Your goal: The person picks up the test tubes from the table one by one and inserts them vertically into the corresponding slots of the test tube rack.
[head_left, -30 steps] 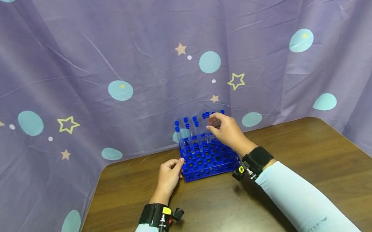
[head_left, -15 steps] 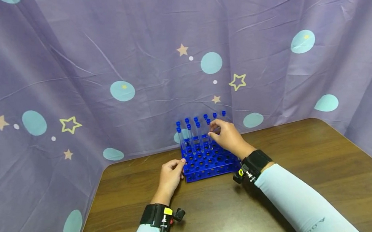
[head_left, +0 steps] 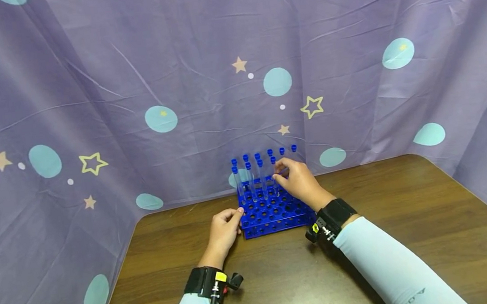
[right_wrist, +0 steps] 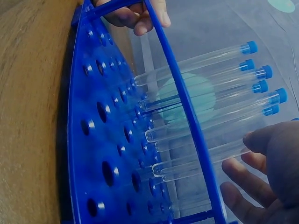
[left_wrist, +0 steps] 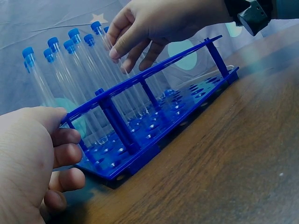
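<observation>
A blue test tube rack (head_left: 274, 227) stands on the table, holding two rows of clear test tubes with blue caps. My left hand (head_left: 222, 232) grips the rack's near left side, thumb on the top edge and fingers curled below it, as the left wrist view shows. Over the rack's right half, my right hand (head_left: 299, 181) pinches a test tube (head_left: 276, 186) between thumb and fingers, below its cap. This tube stands upright in the front row, right of three others (head_left: 264, 185). The right hand hides part of the rack behind it.
The rack's nearer holes (right_wrist: 110, 172) have no tubes in them. A wooden table (head_left: 285, 277) spreads around the rack. Right behind it hangs a purple curtain (head_left: 207, 146) with stars and dots. Each wrist wears a black strap (head_left: 338, 213) with a small camera.
My right hand has lowered the test tube into the front row, so its cap now sits below the back row's caps. The left hand keeps its hold on the rack.
</observation>
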Action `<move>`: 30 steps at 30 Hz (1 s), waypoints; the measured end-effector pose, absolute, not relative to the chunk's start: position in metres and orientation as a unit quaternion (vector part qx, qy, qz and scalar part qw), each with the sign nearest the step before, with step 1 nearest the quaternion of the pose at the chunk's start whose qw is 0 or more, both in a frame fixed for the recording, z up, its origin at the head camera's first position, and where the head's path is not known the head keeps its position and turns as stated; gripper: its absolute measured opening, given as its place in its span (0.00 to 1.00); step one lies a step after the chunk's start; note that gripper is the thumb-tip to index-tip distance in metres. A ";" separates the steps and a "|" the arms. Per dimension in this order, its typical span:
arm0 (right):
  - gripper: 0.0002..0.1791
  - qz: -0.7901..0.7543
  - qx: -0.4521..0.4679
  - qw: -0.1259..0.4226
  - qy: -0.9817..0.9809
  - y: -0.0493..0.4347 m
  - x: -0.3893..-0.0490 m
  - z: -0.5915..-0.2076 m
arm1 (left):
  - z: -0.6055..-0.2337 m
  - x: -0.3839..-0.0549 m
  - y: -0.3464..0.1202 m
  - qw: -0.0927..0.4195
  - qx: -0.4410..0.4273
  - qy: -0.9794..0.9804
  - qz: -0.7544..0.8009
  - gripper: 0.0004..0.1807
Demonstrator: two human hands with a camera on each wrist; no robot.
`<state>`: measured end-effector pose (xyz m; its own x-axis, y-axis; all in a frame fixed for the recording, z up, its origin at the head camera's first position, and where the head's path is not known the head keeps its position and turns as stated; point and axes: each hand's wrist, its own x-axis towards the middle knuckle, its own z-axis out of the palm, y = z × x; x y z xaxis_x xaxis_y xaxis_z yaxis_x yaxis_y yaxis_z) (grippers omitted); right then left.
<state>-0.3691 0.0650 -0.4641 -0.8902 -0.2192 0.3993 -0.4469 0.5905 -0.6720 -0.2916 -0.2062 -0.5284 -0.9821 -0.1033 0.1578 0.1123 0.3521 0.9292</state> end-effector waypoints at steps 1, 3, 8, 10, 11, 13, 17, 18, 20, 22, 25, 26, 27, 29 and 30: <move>0.18 0.410 0.189 0.139 -0.881 0.065 -0.369 -0.465 | -0.528 -0.292 -0.206 0.096 -0.002 -0.816 -0.570 0.17; 0.17 0.411 0.190 0.142 -0.880 0.065 -0.370 -0.466 | -0.529 -0.292 -0.206 0.096 -0.001 -0.817 -0.569 0.17; 0.16 0.413 0.188 0.145 -0.879 0.068 -0.368 -0.470 | -0.529 -0.291 -0.205 0.093 0.002 -0.816 -0.571 0.17; 0.17 0.415 0.185 0.147 -0.879 0.070 -0.366 -0.472 | -0.528 -0.290 -0.204 0.091 0.002 -0.815 -0.572 0.17; 0.18 0.417 0.184 0.150 -0.877 0.072 -0.365 -0.472 | -0.528 -0.290 -0.204 0.091 0.001 -0.815 -0.572 0.17; 0.18 0.421 0.182 0.156 -0.875 0.076 -0.363 -0.472 | -0.528 -0.290 -0.204 0.089 0.001 -0.816 -0.572 0.18; 0.14 0.424 0.177 0.177 -0.871 0.086 -0.361 -0.470 | -0.527 -0.291 -0.203 0.091 0.000 -0.817 -0.569 0.17; 0.13 0.424 0.173 0.181 -0.870 0.089 -0.361 -0.469 | -0.527 -0.292 -0.204 0.091 0.000 -0.817 -0.569 0.17; 0.12 0.426 0.164 0.188 -0.869 0.094 -0.360 -0.469 | -0.526 -0.292 -0.204 0.094 -0.002 -0.818 -0.568 0.17; 0.11 0.432 0.153 0.190 -0.868 0.100 -0.360 -0.468 | -0.527 -0.292 -0.204 0.096 -0.003 -0.818 -0.567 0.17; 0.11 0.441 0.137 0.188 -0.867 0.108 -0.360 -0.470 | -0.527 -0.292 -0.205 0.096 -0.004 -0.819 -0.566 0.17; 0.10 0.444 0.134 0.187 -0.866 0.111 -0.360 -0.471 | -0.528 -0.293 -0.205 0.096 -0.003 -0.819 -0.565 0.17; 0.10 0.443 0.130 0.186 -0.867 0.113 -0.361 -0.472 | -0.528 -0.292 -0.205 0.095 -0.003 -0.820 -0.565 0.18; 0.10 0.443 0.126 0.185 -0.868 0.116 -0.361 -0.474 | -0.528 -0.292 -0.206 0.097 -0.003 -0.820 -0.564 0.18; 0.10 0.443 0.125 0.186 -0.868 0.118 -0.362 -0.474 | -0.529 -0.292 -0.206 0.097 -0.002 -0.820 -0.564 0.18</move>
